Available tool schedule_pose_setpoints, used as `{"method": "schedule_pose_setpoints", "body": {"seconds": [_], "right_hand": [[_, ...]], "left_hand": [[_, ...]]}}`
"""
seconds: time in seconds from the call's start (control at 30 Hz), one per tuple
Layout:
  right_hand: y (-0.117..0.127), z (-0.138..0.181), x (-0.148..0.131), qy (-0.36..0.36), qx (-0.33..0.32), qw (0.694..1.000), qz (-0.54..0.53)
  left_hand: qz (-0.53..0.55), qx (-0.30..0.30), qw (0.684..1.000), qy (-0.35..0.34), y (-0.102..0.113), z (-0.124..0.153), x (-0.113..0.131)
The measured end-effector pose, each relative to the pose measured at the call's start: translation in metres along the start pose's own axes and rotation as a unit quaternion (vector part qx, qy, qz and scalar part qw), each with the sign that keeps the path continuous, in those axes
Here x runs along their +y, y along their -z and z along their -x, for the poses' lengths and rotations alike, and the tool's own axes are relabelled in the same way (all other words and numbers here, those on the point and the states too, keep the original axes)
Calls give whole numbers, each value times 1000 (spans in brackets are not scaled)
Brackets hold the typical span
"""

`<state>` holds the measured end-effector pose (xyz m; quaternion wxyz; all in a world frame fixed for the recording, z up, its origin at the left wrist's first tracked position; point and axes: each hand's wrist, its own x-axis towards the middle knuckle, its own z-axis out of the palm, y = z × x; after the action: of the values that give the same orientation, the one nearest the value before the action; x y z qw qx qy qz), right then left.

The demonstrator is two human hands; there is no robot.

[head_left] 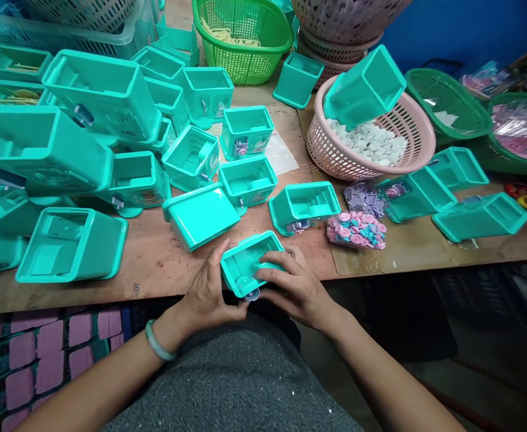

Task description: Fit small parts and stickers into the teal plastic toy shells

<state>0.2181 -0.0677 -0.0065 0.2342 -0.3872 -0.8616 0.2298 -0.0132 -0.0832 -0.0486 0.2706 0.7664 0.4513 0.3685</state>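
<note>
A small teal plastic box with an open top is held at the table's front edge, over my lap. My left hand grips its left side, fingers curled round the wall. From the other side, my right hand holds the box with its fingers reaching over the rim into the opening. A small pale purple part shows at the box's lower front. A pale green bangle is on my left wrist.
Many more teal boxes crowd the wooden table, piled high at the left. A pink basket of white pieces sits at the back right with a teal box tipped on it. A bag of pink and blue discs lies nearby. Green baskets stand behind.
</note>
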Motion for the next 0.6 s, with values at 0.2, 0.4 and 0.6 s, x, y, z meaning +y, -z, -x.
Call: {"method": "schedule_pose_setpoints", "body": {"seconds": [0.2,0.4,0.6], "right_hand": [[26,-14,-20,-56,-3,997,-54],[28,-19,-30,-144,21,982,-119],[11,-19,-33,-198,83,963,-163]], "left_hand": [[192,-47,968,155,18,-8,15],[417,-89,851,307,21,-23,38],[356,-45,872,334,11,-18,33]]}}
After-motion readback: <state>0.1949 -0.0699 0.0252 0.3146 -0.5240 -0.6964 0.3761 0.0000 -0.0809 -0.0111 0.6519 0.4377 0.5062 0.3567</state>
